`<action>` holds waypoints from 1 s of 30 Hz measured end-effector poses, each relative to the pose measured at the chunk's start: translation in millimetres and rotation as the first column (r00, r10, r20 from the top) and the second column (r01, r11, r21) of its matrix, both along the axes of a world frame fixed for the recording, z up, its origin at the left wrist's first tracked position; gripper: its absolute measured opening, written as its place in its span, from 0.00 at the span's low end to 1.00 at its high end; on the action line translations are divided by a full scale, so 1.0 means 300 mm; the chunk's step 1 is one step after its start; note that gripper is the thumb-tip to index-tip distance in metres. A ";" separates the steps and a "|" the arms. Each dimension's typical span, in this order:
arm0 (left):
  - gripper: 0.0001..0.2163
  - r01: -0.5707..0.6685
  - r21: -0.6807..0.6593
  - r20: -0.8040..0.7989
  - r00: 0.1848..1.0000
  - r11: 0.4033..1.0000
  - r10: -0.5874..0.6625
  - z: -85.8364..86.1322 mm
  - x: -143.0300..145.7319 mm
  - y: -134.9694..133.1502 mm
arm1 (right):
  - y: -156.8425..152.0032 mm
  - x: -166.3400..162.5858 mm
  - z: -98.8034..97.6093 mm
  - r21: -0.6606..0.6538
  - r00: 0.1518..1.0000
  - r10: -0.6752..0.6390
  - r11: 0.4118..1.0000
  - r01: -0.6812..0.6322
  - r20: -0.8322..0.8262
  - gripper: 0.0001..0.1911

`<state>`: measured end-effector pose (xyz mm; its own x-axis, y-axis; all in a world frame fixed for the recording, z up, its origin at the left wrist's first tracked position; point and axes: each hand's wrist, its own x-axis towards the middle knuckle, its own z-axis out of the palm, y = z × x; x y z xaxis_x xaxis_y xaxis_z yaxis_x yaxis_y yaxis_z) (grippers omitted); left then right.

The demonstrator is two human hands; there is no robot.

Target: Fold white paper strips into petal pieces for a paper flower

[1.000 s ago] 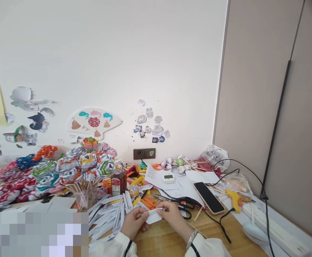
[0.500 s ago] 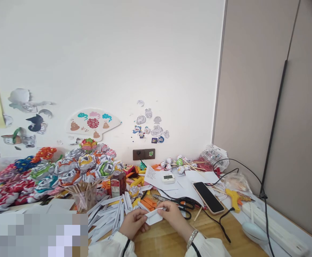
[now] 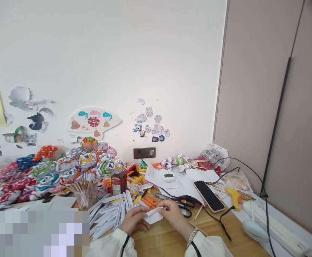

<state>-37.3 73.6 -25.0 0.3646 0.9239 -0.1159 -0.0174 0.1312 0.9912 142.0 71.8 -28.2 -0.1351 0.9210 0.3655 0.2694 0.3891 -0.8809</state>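
Both my hands hold a small folded white paper piece [image 3: 153,215] over the wooden desk [image 3: 172,242]. My left hand [image 3: 133,220] pinches its left end. My right hand [image 3: 171,215] pinches its right end, fingers curled over the fold. A pile of folded white paper strips [image 3: 113,214] lies just left of my hands. Orange paper pieces [image 3: 149,201] sit right behind the held paper. Black scissors [image 3: 184,205] lie close to my right hand.
A jar of sticks [image 3: 84,194], paper flowers [image 3: 72,167], a small carton [image 3: 116,185], a white timer [image 3: 168,176], a phone [image 3: 208,196], a yellow glue gun [image 3: 234,196] and black cables [image 3: 225,228] crowd the desk. The wall stands behind, a panel at right.
My hands stay on the white paper piece with only slight finger shifts. The view has moved a little.
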 end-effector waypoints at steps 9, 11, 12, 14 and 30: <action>0.20 0.003 0.060 -0.092 0.996 0.998 0.002 -0.011 0.013 -0.010 | 0.006 0.000 -0.020 -0.017 0.999 0.034 0.999 -0.034 0.015 0.07; 0.20 0.005 0.066 -0.102 0.995 0.998 0.002 -0.011 0.013 -0.011 | 0.006 0.002 -0.020 -0.028 0.999 0.045 0.999 -0.045 0.012 0.07; 0.20 0.005 0.067 -0.106 0.994 0.998 0.002 -0.010 0.012 -0.011 | 0.006 0.002 -0.020 -0.032 0.999 0.048 0.998 -0.047 0.011 0.07; 0.20 0.004 0.065 -0.110 0.994 0.998 0.003 -0.009 0.012 -0.011 | 0.007 0.002 -0.018 -0.037 0.999 0.049 0.998 -0.049 0.006 0.07; 0.19 -0.020 0.007 -0.113 0.993 1.000 0.021 0.012 0.003 -0.009 | -0.008 0.008 0.012 -0.064 0.995 0.082 0.994 -0.085 -0.050 0.08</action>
